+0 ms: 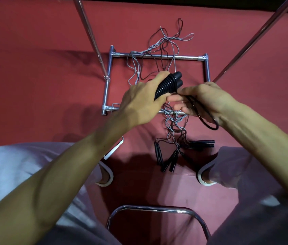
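Note:
My left hand (140, 101) grips two black ribbed jump-rope handles (168, 84) held side by side, their ends pointing away from me. My right hand (203, 99) pinches the black rope (208, 123) close to the handles; a loop of it hangs below that hand. Both hands hover above a metal tube frame (157, 56) on the red floor.
Grey and dark ropes (168, 43) lie tangled over the frame. More black handles (168, 158) lie on the floor between my feet. Two slanted metal poles (93, 38) (249, 43) rise at left and right. A chrome chair rail (157, 209) is near me, and a white stick (113, 151) lies at left.

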The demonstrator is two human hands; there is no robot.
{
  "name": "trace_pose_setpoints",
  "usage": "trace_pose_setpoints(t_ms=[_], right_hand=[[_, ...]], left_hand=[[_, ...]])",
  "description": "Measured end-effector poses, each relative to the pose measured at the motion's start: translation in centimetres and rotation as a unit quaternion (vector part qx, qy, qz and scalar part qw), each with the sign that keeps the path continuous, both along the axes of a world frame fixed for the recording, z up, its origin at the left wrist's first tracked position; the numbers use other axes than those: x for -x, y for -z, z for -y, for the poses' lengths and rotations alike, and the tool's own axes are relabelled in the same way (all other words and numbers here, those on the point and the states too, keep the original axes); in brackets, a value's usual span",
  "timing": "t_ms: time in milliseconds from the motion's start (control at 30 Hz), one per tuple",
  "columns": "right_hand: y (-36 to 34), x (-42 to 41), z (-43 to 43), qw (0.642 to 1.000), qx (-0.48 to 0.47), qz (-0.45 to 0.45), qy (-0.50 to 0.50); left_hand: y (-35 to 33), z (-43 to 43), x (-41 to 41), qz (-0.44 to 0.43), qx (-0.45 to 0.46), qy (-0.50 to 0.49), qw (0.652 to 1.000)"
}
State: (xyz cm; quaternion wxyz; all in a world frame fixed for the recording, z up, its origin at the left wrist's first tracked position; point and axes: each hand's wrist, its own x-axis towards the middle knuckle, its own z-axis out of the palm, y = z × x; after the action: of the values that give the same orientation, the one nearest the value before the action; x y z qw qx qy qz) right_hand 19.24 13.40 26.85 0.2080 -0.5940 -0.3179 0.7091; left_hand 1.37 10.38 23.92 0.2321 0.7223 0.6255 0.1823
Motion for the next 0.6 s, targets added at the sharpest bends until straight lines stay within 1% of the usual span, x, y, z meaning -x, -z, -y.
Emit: trace_pose_setpoints(t_ms=[67,167,300,367,433,467,533,600], right_hand=[[-0.3,0.0,0.1,0.999,-0.016,0.0,-0.029],[0.0,0.0,0.1,0.997,-0.055,0.017,-0.046],[0.2,0.7,0.4,0.994,-0.095,0.054,-0.006],[0.1,1.1,0.6,0.994,-0.096,0.049,0.0],[-0.3,1.3,0.6,0.998,-0.055,-0.004,-0.03],[-0.6,1.2,0.6,0.998,-0.028,-0.041,-0.042],[-1.2,1.0,0.7,0.991,0.014,-0.124,-0.053],[-1.5,1.2,0.9,0.976,0.024,-0.197,-0.086]], left_hand=[[0.3,-0.2,0.1,0.021,0.017,-0.019,0.999],[0.9,-0.6,0.3,0.12,0.053,-0.043,0.99],[1.7,-1.1,0.3,0.215,0.077,-0.06,0.972],[1.5,-1.1,0.1,0.245,0.079,-0.063,0.964],[0.8,-0.8,-0.1,0.286,0.101,-0.073,0.95],[0.4,-0.6,-0.3,0.313,0.126,-0.085,0.938],[-0.2,-0.2,-0.8,0.367,0.188,-0.113,0.904],[-0.3,-0.1,-1.2,0.429,0.252,-0.132,0.858]])
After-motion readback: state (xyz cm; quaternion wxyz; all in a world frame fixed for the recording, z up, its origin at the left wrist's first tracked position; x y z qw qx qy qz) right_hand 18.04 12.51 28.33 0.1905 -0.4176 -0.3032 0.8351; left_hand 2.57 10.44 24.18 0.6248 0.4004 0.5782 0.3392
